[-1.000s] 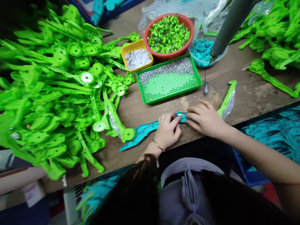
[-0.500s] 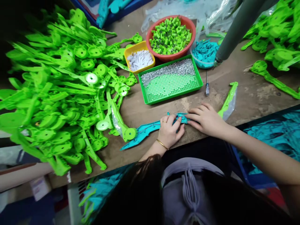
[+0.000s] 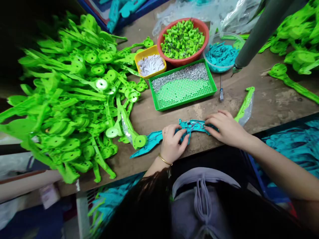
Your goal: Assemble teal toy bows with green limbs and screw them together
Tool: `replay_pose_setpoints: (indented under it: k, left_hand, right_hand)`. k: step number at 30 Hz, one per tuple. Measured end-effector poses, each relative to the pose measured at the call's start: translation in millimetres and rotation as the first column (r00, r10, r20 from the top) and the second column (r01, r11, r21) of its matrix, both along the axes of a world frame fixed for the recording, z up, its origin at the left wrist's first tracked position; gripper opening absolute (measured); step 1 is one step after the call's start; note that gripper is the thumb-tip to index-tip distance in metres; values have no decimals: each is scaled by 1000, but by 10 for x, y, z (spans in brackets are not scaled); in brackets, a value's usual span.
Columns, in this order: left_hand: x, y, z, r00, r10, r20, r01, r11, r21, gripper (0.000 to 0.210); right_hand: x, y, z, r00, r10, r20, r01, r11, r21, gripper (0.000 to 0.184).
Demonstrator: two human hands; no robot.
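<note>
A long blue plastic shell half (image 3: 195,126) lies open side up at the front of the table, thin dark wires running inside it. My left hand (image 3: 173,142) grips its middle, fingers curled over a raised blue frame and the thumb at the near edge. Over the shell's right part, my right hand (image 3: 223,127) has bent fingers pressed on it. A small dark piece shows at those fingertips; its kind I cannot make out. The disc end of a green plastic arm (image 3: 129,132) with a clear part rests beside the shell's left tip. Another green arm (image 3: 243,108) lies beyond my right hand.
Green plastic parts (image 3: 72,96) are heaped at left. Behind the shell stand a screw-filled green tray (image 3: 184,106), a yellow box (image 3: 163,68), a red bowl (image 3: 179,61) and a tub of blue pieces (image 3: 221,54). A screwdriver (image 3: 221,94) lies below a hanging grey tool (image 3: 259,36).
My left hand has slid left and down along the shell, uncovering its wired middle. My right hand has shifted slightly right. The view has moved a little.
</note>
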State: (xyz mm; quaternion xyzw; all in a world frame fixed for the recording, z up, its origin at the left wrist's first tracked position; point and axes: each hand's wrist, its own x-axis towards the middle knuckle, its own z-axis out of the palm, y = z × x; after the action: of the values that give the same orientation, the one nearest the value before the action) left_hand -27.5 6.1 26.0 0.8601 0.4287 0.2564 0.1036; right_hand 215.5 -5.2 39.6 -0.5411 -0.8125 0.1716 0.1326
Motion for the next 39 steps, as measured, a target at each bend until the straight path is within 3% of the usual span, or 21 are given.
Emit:
replay_pose_setpoints:
  k: [6,13,18,22,24,26,30,32,34,37,39]
  left_hand:
    - [34,-33,-61,999,-27,-30,29,998,58,12]
    - [14,-42,-109,991,-63,-121,79,988,130,16]
    - [15,-45,-102,991,-84,-102,94,990,103,18]
    - [-85,-18,22,999,-30,-22,32,995,98,24]
    - [-175,137,110,999,23,40,-28,991,128,23]
    - [-258,444,229,994,61,86,-74,985,155,18]
    - [-255,1245,592,987,97,127,-120,974,192,15]
    - [-83,1483,712,994,41,98,-55,987,150,16]
    - [180,1496,703,986,-155,56,152,987,48,15]
    - [526,1170,505,888,-459,23,457,874,-166,18]
    - [638,887,335,858,-514,11,499,827,-257,20]
  right_hand:
    - [102,-128,-1,999,-46,-8,47,997,67,13]
    - [-31,-395,-42,988,-115,103,75,941,330,18]
    - [21,-453,-60,976,-164,140,118,950,288,23]
    - [160,-470,-67,949,-305,84,271,921,281,44]
    - [204,-473,-86,942,-316,115,276,922,272,55]
    - [247,-443,-123,942,-289,172,237,933,269,58]
    - [334,-283,-166,949,-252,190,200,946,254,40]
    - [331,-218,-126,964,-232,128,206,961,185,33]
    - [294,-177,-70,972,-229,53,223,970,98,26]
    - [226,-132,-18,969,-248,-3,248,969,6,17]
    - [202,-113,-7,970,-243,-16,243,970,-24,11]
